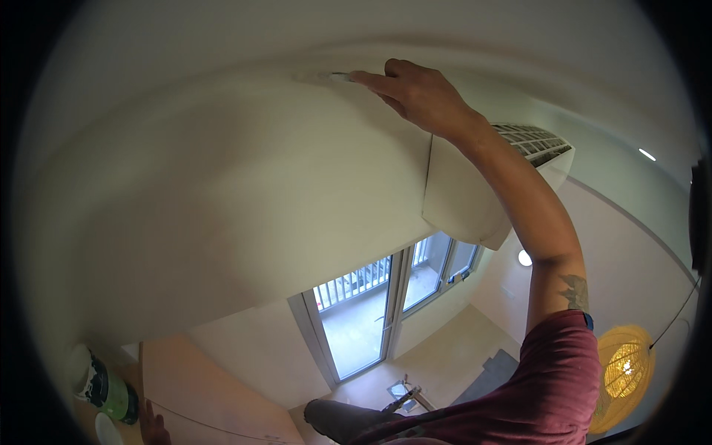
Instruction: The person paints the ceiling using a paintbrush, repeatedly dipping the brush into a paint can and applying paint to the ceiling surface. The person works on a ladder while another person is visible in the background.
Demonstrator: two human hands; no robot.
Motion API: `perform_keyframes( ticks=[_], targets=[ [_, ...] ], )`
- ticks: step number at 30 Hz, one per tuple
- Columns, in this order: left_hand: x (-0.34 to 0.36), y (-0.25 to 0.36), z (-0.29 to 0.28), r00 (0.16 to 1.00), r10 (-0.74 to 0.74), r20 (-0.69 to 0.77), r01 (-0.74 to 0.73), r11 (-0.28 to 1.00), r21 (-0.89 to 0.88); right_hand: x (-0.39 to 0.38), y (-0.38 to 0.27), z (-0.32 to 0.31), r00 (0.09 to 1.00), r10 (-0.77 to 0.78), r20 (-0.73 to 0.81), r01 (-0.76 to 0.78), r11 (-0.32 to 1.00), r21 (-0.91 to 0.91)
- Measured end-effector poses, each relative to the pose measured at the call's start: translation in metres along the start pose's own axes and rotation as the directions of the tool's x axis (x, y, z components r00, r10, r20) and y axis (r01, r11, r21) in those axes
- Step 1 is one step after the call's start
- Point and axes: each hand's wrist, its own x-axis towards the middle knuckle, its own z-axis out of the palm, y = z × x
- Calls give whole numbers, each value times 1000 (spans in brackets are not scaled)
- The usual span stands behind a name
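Blade (342, 76) pinched in your right hand (421, 95) at the wall (259, 185), probably for fine control. Your left hand (156, 426) sits low; cannot tell its hold.

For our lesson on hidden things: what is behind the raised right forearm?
Behind the right forearm is a white air conditioner: casing shows on both sides, a slatted grille on the right. The strip the forearm covers cannot be seen.
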Motion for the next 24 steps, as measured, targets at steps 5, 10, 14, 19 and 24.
perform_keyframes(
  ticks=[5, 10, 14, 19, 24],
  targets=[
    [5, -29, 21, 997, 60, -49, -49, 977, 206, 0, 9, 4, 989, 92, 118, -80, 991, -103],
    [5, -14, 15, 997, 45, -56, -33, 977, 209, 0, 15, 2, 992, 55, 116, -34, 984, -178],
    [4, -12, 13, 999, -15, -37, 16, 1000, 18, 0, 19, 2, 992, 47, 121, -21, 979, -205],
    [9, -72, 32, 965, 254, -58, -225, 924, 308, -2, 20, 0, 990, 86, 112, -64, 980, -188],
    [8, -9, 15, 997, -76, -31, 79, 993, 90, -2, 20, -1, 988, 101, 116, -75, 975, -207]
  ],
)
